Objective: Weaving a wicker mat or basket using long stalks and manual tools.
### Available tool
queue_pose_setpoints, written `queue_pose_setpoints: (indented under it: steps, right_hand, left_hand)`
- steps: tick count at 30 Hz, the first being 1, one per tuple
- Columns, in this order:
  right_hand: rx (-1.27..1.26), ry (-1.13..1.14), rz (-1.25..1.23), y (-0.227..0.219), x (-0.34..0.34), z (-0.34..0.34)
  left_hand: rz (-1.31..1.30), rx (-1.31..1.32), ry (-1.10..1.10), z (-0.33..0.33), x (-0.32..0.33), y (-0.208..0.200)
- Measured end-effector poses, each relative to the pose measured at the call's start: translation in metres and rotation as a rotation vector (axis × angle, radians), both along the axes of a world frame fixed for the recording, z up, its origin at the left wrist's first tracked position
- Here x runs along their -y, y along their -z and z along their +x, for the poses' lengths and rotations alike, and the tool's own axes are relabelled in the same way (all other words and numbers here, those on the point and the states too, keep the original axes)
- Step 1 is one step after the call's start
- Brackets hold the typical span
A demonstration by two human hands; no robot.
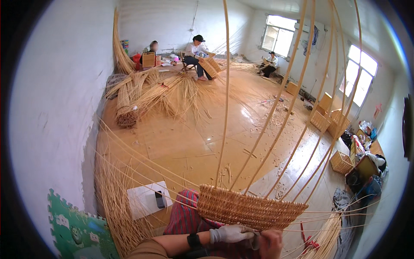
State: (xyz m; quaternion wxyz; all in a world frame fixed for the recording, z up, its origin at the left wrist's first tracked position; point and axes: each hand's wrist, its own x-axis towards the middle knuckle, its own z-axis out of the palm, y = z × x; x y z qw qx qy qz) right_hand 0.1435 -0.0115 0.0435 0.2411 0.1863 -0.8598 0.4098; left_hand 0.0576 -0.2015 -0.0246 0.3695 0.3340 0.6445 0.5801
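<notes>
A partly woven wicker basket [252,208] rests tilted over my lap, with long pale stakes rising from its far edge and others reaching out to both sides. My left hand [233,234], in a greyish-white glove with a black watch at the wrist, grips the basket's near edge. Close beside it, my bare right hand [271,242] is closed with its fingers curled at the same edge. Whatever lies between the right fingers is too small and hidden to make out. A striped red cloth [183,211] covers my leg under the basket.
Loose wicker rods [114,203] lie at my left by a green foam mat [79,228] and a white board [144,200] bearing a phone [160,199]. Another rod bundle [325,235] lies right. Finished baskets [341,162] stand along the right wall. Several people work farther back near rod heaps [146,93].
</notes>
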Motion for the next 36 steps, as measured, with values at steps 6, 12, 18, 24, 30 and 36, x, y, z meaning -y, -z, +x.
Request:
queue_pose_setpoints:
  steps: [6,12,18,24,30,36]
  right_hand:
    - [0.131,-0.124,0.115,0.049,-0.013,-0.006]
    - [0.605,-0.062,0.669,0.124,-0.043,0.000]
    - [0.407,0.070,-0.080,0.053,-0.044,-0.004]
    - [0.388,0.070,-0.555,-0.018,-0.025,-0.010]
    - [0.407,0.161,-0.689,0.001,-0.051,-0.012]
    - [0.352,0.125,-0.500,0.083,-0.100,-0.043]
  left_hand:
    - [0.016,0.149,-0.122,-0.004,0.006,0.001]
    - [-0.290,-0.600,-0.008,0.007,-0.001,-0.034]
    - [0.050,-1.042,-0.118,0.021,-0.046,-0.040]
    - [0.390,-1.114,-0.100,0.029,-0.093,-0.045]
    - [0.632,-1.070,0.221,0.062,-0.120,-0.053]
    - [0.473,-1.078,0.340,0.080,-0.112,-0.050]
